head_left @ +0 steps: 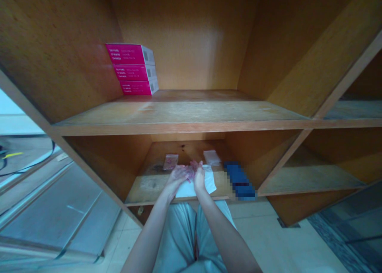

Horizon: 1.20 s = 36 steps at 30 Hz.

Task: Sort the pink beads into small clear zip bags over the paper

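Head cam: bare left hand [178, 173] and bare right hand [199, 179] together at a small pinkish clump [190, 174], over a flat white sheet [185, 190].
I see the sheet on the lower brown wooden shelf [147, 186]; finger grip too blurred for me to call. Small clear plastic bag with pinkish contents [170, 162] just beyond left hand, small pale translucent plastic bag [211, 157] beyond right. Pixelated flat dark-blue object [240, 181] right of the sheet, apart. Three stacked magenta-and-white boxes [135, 71] on upper wooden shelf [209, 110], left side.
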### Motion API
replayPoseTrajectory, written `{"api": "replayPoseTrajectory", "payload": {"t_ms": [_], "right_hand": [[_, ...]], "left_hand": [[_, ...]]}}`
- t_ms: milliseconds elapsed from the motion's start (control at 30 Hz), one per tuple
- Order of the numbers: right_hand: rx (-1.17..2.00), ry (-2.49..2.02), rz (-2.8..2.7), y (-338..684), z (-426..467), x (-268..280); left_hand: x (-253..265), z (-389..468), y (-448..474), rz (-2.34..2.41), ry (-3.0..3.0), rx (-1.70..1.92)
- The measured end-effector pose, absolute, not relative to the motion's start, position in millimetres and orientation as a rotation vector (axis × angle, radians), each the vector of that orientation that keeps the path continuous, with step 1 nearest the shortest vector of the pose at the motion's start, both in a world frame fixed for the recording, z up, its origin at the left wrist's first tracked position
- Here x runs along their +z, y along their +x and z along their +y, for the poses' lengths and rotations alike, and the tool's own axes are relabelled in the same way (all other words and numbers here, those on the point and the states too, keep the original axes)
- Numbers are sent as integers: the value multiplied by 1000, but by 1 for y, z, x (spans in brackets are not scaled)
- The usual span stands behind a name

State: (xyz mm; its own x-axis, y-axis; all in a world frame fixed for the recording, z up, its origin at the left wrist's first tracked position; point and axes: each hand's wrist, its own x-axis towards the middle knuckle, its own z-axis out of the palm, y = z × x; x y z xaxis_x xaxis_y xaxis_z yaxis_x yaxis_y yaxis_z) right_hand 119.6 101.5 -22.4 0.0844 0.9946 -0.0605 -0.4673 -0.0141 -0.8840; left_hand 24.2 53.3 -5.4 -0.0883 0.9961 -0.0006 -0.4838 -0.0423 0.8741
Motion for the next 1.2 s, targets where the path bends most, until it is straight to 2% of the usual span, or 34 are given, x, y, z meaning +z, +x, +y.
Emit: {"api": "replayPoseTrajectory", "payload": {"t_ms": [1200], "right_hand": [[1326, -944, -820, 122, 100, -17]], "left_hand": [[10, 56, 39, 1082, 1080, 1529]]}}
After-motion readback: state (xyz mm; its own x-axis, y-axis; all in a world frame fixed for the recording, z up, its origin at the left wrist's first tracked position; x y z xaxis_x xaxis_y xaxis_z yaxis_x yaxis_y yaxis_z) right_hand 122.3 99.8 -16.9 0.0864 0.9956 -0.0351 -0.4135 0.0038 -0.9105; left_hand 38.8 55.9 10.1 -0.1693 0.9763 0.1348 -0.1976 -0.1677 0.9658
